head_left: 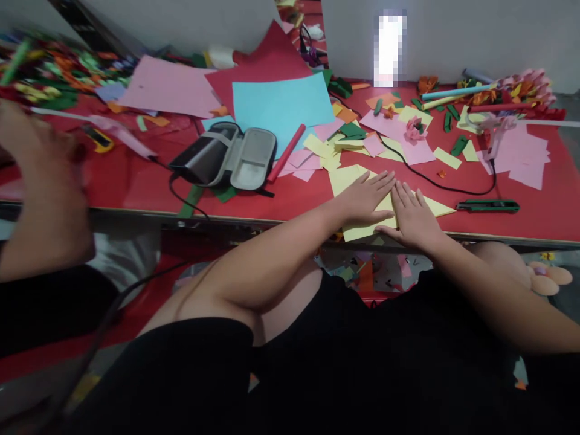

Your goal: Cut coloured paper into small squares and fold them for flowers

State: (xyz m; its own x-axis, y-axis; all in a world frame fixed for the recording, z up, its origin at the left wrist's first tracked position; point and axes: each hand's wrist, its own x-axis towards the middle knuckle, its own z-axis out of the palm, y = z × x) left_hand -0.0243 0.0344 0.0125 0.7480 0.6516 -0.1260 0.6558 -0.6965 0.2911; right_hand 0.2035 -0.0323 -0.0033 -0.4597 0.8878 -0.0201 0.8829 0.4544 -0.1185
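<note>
the left hand (368, 197) and the right hand (414, 216) lie palm down on a sheet of yellow paper (347, 181) at the near edge of the red table (548, 214), their fingertips almost meeting. the fingers of both are stretched out nearly straight, thumbs held away from them, pressing flat and gripping nothing. the paper's pointed corner reaches right, just short of a green cutter (487, 206). beyond the hands lie small yellow and pink scraps and a pink paper flower (414, 128); to the left are a red paper tube (286, 153), an open grey case (254, 158) and a blue sheet (281, 106), and at the far left another person's arm (52, 181) leans over the table
</note>
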